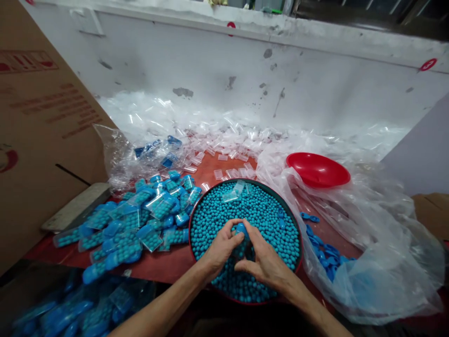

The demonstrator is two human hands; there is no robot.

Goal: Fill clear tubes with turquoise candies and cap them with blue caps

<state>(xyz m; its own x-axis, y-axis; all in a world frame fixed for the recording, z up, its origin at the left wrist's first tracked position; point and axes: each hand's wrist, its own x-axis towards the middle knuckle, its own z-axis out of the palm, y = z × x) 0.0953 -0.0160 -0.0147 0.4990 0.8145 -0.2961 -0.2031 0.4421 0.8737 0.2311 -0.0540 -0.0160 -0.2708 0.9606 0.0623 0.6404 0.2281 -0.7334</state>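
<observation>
Both hands are over a round basin (299, 252) full of small teal-blue balls (224, 199). Between them is a small clear container with a blue cap (241, 228); its lower part, dim between my fingers, seems to hold balls. My left hand (220, 243) pinches it near the cap with thumb and forefinger. My right hand (263, 257) curves around its other side, fingertips at the cap and thumb lower down. On the balls at the far side lie clear plastic pieces (233, 192), and a small blue piece (281, 220) lies to the right.
Filled blue-capped containers (140, 215) are heaped left of the basin, with more (80, 309) below the table edge. Clear plastic pieces (228, 150) spread behind. A red bowl (317, 169) rests on plastic bags at right, near loose blue parts (328, 255). A cardboard box (42, 117) stands left.
</observation>
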